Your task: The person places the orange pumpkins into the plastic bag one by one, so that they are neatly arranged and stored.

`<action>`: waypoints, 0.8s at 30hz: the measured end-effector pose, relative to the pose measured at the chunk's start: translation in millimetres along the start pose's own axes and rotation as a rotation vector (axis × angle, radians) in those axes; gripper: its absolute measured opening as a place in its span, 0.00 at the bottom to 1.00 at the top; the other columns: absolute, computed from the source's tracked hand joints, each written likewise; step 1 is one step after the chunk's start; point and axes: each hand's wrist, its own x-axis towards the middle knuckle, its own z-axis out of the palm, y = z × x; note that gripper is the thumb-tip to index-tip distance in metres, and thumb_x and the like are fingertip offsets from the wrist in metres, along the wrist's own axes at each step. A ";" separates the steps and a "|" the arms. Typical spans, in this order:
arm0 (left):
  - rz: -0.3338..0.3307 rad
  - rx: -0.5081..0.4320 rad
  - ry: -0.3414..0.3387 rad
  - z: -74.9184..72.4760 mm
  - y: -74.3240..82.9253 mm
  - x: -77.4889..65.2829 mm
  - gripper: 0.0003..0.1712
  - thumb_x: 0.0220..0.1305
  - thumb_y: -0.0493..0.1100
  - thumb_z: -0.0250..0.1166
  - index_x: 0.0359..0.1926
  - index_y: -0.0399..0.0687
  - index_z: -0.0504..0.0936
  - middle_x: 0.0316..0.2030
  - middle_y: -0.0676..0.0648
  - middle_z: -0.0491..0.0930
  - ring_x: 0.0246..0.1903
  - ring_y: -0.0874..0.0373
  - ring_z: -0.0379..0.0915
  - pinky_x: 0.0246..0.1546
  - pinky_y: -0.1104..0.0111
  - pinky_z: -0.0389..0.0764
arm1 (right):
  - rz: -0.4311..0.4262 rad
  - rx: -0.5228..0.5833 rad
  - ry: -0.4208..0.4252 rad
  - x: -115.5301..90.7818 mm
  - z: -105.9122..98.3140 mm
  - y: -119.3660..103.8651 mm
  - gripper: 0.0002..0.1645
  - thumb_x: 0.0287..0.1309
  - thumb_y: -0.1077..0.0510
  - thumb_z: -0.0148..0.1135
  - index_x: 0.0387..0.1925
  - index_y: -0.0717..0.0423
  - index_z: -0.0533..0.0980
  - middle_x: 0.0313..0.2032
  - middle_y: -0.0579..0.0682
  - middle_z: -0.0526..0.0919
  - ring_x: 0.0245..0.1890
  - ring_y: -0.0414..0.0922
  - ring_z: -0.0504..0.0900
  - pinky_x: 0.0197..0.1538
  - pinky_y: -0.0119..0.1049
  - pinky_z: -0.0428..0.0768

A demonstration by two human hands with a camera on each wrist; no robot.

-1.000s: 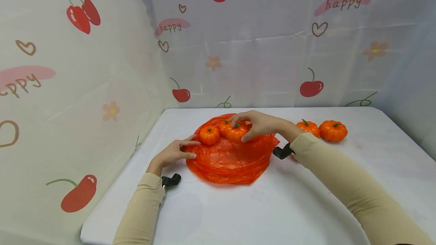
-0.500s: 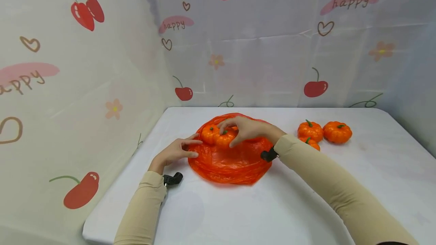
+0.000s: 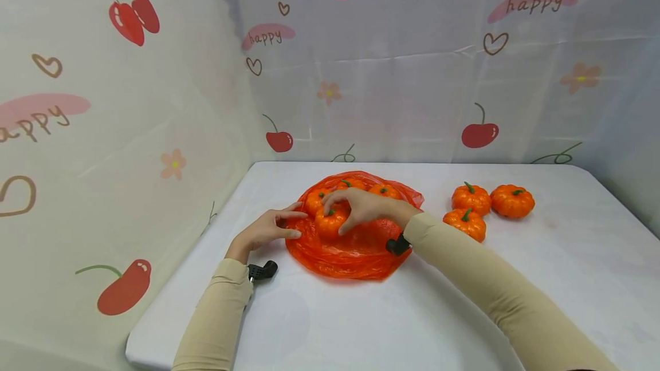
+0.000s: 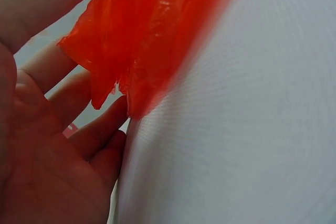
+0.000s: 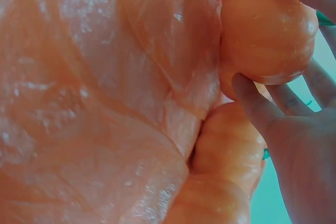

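"Orange pumpkin [image 3: 328, 226]: being gripped how, head view?"
"By the right hand [image 3: 361, 206], at the red bag [image 3: 340, 265], near the far edge of the worktop [image 3: 392, 325]."
"Left wrist?"
"Bag's rim being touched by the left hand [image 4: 50, 140], loosely spread."
"Right wrist?"
"Neighbouring pumpkins [image 5: 228, 148] could be knocked rolling by a crowded release."

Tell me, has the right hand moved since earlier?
Yes: the right hand has moved left and down in the head view, against the far-left corner of the white table.

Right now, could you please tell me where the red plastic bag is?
In the head view, the bag lies on the table beside the left hand, left of three loose pumpkins.
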 end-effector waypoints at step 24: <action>0.007 0.013 0.003 0.7 -3.7 2.0 0.30 0.62 0.50 0.75 0.66 0.62 0.82 0.79 0.50 0.60 0.81 0.46 0.47 0.79 0.47 0.57 | 0.001 -0.052 -0.017 -7.2 -0.6 -12.5 0.24 0.54 0.53 0.79 0.53 0.36 0.82 0.67 0.39 0.76 0.72 0.46 0.64 0.74 0.57 0.69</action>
